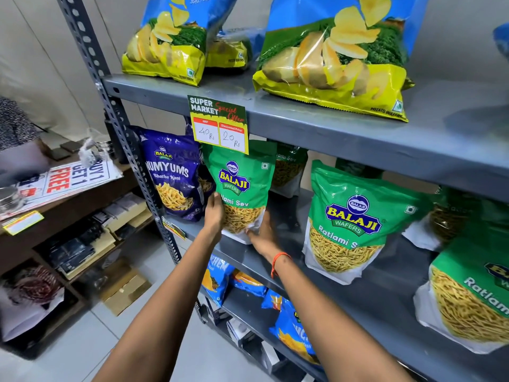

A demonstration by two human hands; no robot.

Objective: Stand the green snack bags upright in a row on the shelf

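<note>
A green Ratlami Sev bag (242,186) stands upright at the left end of the grey middle shelf (385,307). My left hand (214,213) grips its left side and my right hand (263,232) holds its lower right corner. A second green bag (355,219) stands upright to the right, and a third (468,296) stands at the far right edge. More green bags (289,169) stand behind in a back row, partly hidden.
A purple Numyums bag (173,175) stands just left of the held bag, by the slotted upright post (121,122). A price tag (220,125) hangs over the held bag's top. Blue-yellow wafer bags (330,59) sit on the shelf above, blue bags (292,326) below. A brown counter (68,205) stands left.
</note>
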